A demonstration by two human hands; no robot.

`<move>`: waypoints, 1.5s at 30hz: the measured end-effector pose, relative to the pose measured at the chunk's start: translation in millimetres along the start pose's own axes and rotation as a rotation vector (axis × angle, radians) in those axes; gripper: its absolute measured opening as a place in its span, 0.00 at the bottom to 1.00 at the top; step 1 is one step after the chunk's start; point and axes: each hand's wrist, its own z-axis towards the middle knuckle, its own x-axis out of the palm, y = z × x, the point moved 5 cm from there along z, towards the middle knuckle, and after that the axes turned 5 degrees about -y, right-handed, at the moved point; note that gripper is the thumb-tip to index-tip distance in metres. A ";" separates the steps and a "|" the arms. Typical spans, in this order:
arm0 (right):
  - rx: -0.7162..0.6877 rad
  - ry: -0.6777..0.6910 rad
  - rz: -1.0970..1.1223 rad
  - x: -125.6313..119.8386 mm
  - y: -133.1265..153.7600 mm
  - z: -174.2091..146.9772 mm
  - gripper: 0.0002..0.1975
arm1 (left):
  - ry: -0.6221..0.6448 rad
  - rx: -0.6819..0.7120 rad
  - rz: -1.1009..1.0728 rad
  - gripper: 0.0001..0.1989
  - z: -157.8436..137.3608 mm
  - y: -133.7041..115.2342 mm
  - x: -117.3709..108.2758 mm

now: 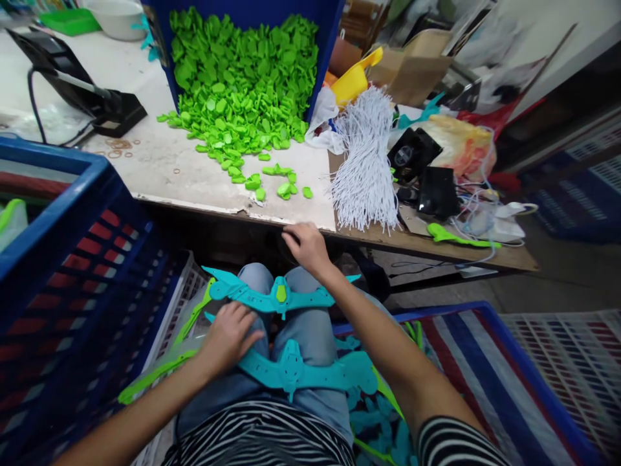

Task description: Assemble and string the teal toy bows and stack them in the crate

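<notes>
Two turquoise bow-shaped plastic pieces lie across my lap. The nearer piece has a bare raised centre, and my left hand is closed over its left arm, thumb apart from the fingers. On the farther piece, a bright green tab sits in the middle mount. Lime green strips extend from the pieces' ends. My right hand is at the table's front edge, fingers curled and slightly blurred; whatever they hold, if anything, is hidden. Loose green tabs lie just beyond it.
A blue bin on its side spills green tabs onto the table. White cords, a yellow scoop and black boxes lie to the right. Blue crates stand left; a striped-lined crate with turquoise parts is right.
</notes>
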 end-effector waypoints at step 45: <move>0.068 -0.025 0.184 6.3 0.5 -150.6 0.14 | 0.802 -0.213 -0.587 0.25 126.2 33.5 68.4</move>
